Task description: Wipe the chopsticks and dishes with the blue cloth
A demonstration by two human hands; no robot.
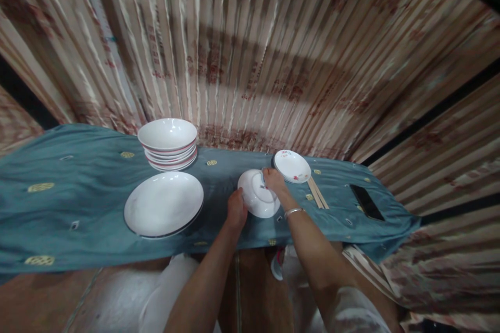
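Note:
Over the middle of the table a white plate (258,208) is turned over, its underside and foot ring showing. My left hand (237,210) is closed on the plate's left rim. With fingers bent, my right hand (274,180) rests against the plate's underside near the upper right. A pale bluish patch shows by its fingertips, too small to tell whether it is a cloth. Just beyond that hand lie small floral-patterned plates (292,165), apparently stacked. Wooden chopsticks (318,193) lie to their right.
A large white plate (164,203) lies left of my hands. Behind it stand stacked white bowls (167,138) with red rims. A black phone (366,201) lies near the right end. The teal tablecloth (89,192) meets a hanging curtain (234,52) at the back.

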